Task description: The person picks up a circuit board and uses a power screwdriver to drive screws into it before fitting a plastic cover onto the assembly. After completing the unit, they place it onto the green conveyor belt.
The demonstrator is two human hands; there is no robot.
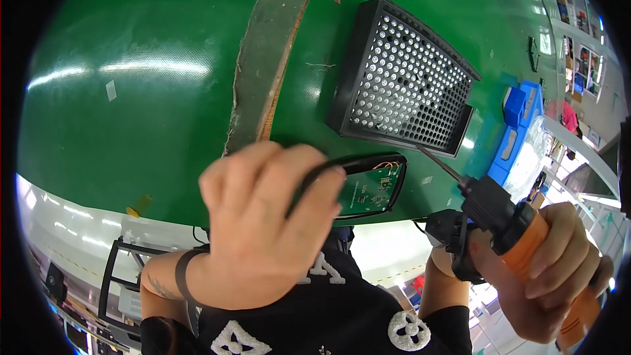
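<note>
My right hand [552, 276] is wrapped around an orange and black power screwdriver [526, 236]. Its long thin bit points up and left, with the tip at the near edge of a black screw tray [340, 102]; whether the two touch, I cannot tell. Rows of small silver screw heads fill much of the perforated tray. Slightly blurred, my left hand [263, 223] is closed over the left end of a black casing [402, 181], thumb and fingers around its rim. Inside the casing lies a green circuit board [371, 190] with reddish wires at its far right corner.
The green table mat [144, 125] is crossed by a worn, dull strip [263, 59] with a wooden-looking edge. Right of the screw tray stand a blue bin [509, 151] and a smaller blue box [514, 106]. A yellow scrap [139, 207] lies near the front edge.
</note>
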